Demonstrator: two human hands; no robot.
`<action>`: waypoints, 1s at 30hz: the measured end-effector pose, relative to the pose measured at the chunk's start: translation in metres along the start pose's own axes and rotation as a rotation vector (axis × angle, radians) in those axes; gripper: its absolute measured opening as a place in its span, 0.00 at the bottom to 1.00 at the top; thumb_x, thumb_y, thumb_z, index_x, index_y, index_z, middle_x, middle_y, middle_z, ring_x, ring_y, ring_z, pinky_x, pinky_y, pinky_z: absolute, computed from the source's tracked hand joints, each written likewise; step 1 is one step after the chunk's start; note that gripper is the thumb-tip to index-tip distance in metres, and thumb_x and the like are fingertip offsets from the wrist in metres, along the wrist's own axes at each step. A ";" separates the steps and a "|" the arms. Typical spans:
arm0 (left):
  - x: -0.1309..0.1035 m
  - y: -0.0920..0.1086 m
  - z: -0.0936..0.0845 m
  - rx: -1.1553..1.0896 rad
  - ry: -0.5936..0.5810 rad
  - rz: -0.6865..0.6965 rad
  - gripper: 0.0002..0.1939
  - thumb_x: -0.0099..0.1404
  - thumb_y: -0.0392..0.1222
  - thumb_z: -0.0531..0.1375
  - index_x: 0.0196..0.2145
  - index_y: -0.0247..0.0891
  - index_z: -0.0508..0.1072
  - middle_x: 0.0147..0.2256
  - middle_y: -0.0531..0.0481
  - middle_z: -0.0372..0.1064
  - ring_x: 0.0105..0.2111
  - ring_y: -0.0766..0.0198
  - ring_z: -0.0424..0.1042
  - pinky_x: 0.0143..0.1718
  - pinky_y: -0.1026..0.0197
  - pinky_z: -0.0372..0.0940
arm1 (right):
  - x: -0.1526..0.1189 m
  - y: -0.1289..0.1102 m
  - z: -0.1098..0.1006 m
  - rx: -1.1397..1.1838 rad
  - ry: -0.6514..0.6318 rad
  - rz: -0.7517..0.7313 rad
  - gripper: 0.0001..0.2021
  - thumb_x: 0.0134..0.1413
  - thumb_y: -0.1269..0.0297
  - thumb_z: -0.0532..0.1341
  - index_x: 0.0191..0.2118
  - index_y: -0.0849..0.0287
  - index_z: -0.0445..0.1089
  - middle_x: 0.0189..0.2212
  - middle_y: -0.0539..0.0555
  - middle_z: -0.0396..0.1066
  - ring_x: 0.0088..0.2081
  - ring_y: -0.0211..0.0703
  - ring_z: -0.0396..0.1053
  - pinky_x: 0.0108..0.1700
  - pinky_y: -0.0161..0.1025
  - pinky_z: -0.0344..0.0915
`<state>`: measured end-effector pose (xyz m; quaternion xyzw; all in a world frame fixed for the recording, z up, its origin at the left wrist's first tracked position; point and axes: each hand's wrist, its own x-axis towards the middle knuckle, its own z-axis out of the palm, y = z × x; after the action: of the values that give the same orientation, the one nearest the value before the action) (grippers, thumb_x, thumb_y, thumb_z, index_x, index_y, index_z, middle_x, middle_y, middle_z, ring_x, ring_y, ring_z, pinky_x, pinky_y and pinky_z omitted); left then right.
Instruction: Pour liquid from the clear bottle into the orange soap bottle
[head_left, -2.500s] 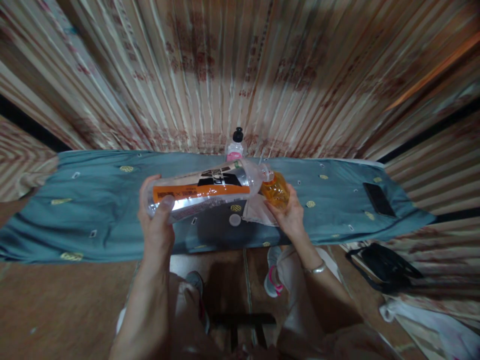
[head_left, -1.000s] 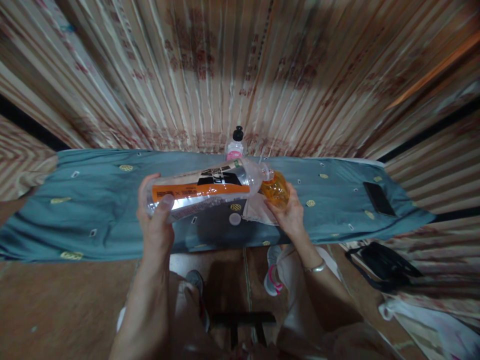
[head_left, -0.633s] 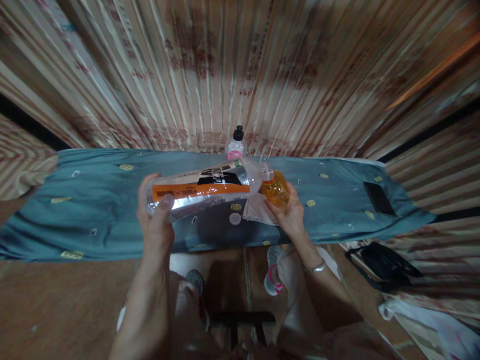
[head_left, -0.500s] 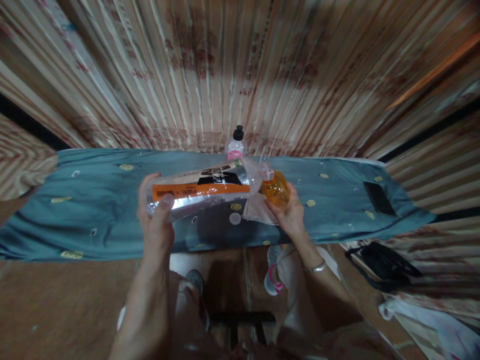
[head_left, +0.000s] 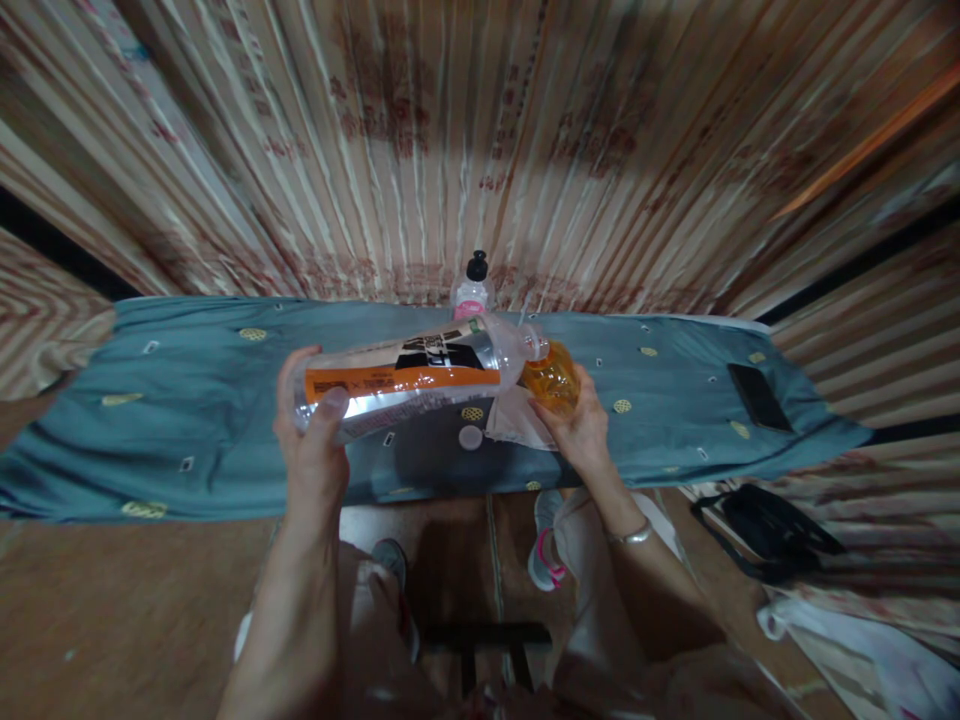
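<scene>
My left hand point(head_left: 313, 420) is closed around the base end of a large clear plastic bottle point(head_left: 405, 375) with an orange, black and silver label. The bottle lies nearly on its side in the air, its neck pointing right. At its mouth is an amber see-through container point(head_left: 553, 378), which my right hand point(head_left: 587, 425) grips from the right. Whether liquid passes between them I cannot tell. Below the bottle's neck a pale, thin sheet or bag point(head_left: 521, 420) lies on the cloth, with a round whitish cap point(head_left: 470, 437) beside it.
A clear bottle with a black top and pink label point(head_left: 471, 300) stands behind my hands. The narrow table has a teal patterned cloth point(head_left: 202, 400). A dark phone point(head_left: 759, 396) lies at its right. Curtains point(head_left: 480, 130) hang behind; a black bag point(head_left: 772, 530) is at lower right.
</scene>
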<state>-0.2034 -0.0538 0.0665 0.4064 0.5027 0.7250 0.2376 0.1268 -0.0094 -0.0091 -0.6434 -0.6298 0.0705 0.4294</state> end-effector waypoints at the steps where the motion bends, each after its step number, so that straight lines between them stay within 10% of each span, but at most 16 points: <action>1: 0.000 0.000 0.000 -0.008 0.004 -0.009 0.28 0.55 0.60 0.71 0.51 0.50 0.77 0.40 0.48 0.74 0.40 0.50 0.74 0.45 0.46 0.72 | 0.000 0.000 0.000 0.001 0.001 0.002 0.47 0.50 0.34 0.69 0.68 0.59 0.63 0.62 0.68 0.76 0.60 0.66 0.77 0.61 0.62 0.75; 30: 0.001 0.004 0.001 -0.084 0.019 -0.060 0.32 0.48 0.62 0.75 0.49 0.49 0.77 0.40 0.49 0.72 0.41 0.51 0.72 0.46 0.48 0.69 | 0.001 -0.001 -0.001 0.012 -0.019 0.030 0.46 0.49 0.38 0.71 0.68 0.60 0.63 0.61 0.69 0.77 0.60 0.68 0.77 0.61 0.64 0.75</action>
<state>-0.2026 -0.0537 0.0704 0.3738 0.4862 0.7418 0.2713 0.1266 -0.0094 -0.0072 -0.6494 -0.6239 0.0868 0.4261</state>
